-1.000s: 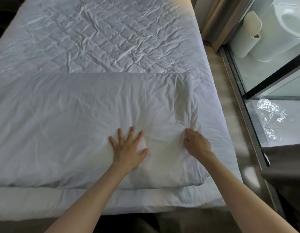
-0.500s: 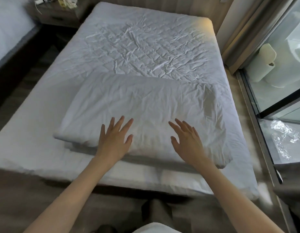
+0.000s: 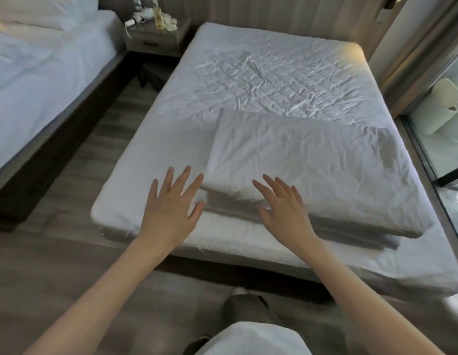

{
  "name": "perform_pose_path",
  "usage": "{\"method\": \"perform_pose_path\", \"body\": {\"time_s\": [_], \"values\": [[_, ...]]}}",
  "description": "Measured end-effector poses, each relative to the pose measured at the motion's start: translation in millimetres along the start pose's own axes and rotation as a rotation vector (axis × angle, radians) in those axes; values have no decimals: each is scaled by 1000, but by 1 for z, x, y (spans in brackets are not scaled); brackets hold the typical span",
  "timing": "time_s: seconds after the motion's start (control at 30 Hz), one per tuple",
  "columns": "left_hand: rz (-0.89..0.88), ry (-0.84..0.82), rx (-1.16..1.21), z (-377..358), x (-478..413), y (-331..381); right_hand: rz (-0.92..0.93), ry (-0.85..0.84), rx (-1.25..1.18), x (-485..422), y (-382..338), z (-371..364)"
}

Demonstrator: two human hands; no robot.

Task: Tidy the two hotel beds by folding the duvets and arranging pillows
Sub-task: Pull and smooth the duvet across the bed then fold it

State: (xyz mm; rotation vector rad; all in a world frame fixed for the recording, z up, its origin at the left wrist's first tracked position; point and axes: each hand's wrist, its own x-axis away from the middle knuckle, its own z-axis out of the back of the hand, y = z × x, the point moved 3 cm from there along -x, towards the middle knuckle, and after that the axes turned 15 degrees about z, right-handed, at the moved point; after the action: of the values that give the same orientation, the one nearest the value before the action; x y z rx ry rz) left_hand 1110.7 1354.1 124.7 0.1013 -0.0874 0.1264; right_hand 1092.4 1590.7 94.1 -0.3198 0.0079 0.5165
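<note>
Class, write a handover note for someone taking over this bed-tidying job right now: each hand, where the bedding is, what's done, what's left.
Left hand: open, fingers spread, empty, beside the left edge of the folded duvet.
Right hand: open, empty, over the duvet's near left corner.
The duvet lies layered at the near end of the near bed, towards its right side.
Done: this duvet is folded.
Left: no pillow shows on this bed; the second bed looks rumpled.
</note>
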Motion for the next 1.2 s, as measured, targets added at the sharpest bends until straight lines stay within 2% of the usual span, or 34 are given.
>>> {"method": "perform_pose_path", "body": {"time_s": [0.23, 0.4, 0.6, 0.77, 0.93, 1.2], "values": [[-14, 11, -16, 17, -29, -70, -5, -52, 25, -59, -41, -19], [-75, 21, -53, 13, -88, -109, -90, -77, 30, -115, -57, -49], [-231, 26, -92, 26, -165, -148, -254, -49, -39, -184, -82, -78], [-319, 16, -107, 32, -215, -185, -294, -15, -31, -231, -106, -79], [-415, 9, -89, 29, -262, -217, -319, 2, 47, -267, -133, -84], [-621, 64, -88, 40, -359, -301, -478, 103, 148, -359, -196, -118]]}}
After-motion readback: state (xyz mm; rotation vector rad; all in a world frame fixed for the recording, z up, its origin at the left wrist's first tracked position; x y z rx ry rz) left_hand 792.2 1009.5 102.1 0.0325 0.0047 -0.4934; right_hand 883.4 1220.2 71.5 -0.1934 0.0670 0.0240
